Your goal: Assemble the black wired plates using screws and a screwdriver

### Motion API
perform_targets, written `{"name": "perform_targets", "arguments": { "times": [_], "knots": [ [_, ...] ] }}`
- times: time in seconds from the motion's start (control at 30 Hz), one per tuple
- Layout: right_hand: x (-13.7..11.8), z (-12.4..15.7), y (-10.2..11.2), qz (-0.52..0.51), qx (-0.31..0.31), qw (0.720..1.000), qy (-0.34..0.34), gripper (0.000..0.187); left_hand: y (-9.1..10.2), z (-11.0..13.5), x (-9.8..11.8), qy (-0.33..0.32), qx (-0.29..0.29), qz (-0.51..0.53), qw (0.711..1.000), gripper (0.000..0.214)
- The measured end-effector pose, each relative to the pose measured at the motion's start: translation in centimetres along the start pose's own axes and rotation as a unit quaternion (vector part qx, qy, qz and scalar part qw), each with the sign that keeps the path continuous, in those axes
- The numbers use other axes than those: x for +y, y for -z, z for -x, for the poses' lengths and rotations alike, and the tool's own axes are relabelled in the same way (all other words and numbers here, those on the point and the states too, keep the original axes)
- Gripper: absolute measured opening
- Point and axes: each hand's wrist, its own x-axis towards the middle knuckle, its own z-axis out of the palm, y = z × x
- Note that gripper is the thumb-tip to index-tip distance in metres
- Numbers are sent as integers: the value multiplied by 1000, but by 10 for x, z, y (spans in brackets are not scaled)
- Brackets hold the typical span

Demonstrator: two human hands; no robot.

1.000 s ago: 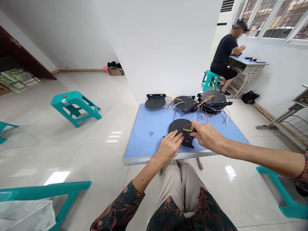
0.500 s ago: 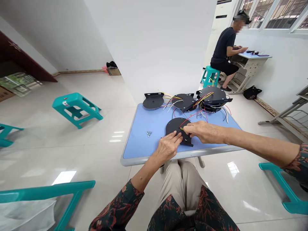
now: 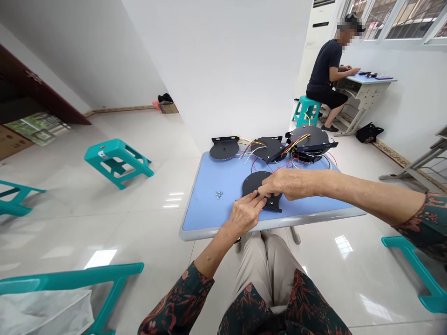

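A round black plate (image 3: 252, 183) with a bracket at its near edge lies on the blue table (image 3: 223, 179) in front of me. My left hand (image 3: 244, 213) rests at the plate's near edge, fingers pinched together against it. My right hand (image 3: 288, 183) lies over the plate's right side, fingers closed in a pinch close to the left fingertips; what they pinch is too small to see. Red and yellow wires (image 3: 279, 167) run from under my right hand to the far plates.
Three more black plates (image 3: 224, 147) (image 3: 268, 149) (image 3: 309, 139) with coloured wires sit along the far table edge. Small screws (image 3: 218, 194) lie left of the near plate. Teal stools (image 3: 117, 160) stand around. Another person (image 3: 326, 70) sits at a far desk.
My right hand has moved left across the plate, until its fingertips meet those of my left hand. My left hand has curled its fingers into a pinch. The view shifted slightly.
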Motion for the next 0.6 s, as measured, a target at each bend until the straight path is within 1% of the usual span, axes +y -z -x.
{"name": "perform_targets", "arguments": {
  "times": [0.1,0.17,0.27,0.33,0.4,0.5,0.6],
  "knots": [
    [-4,0,-1,25,-3,1000,-11,34,-1,1,0,6,-6,3,1000,33],
    [-9,-2,-4,41,4,998,-54,30,-2,2,1,14,-12,4,1000,33],
    [-19,-5,-10,72,34,980,-181,21,-3,3,1,25,-20,7,999,32],
    [-27,-7,-15,82,66,957,-270,20,-4,3,2,27,-21,5,999,31],
    [-34,-8,-19,77,93,937,-329,21,-5,3,2,28,-20,0,999,30],
    [-41,-8,-23,60,111,925,-359,24,-4,2,3,30,-19,0,999,29],
    [-44,-8,-24,55,105,928,-354,25,3,-2,4,40,-27,26,998,26]
  ]
}}
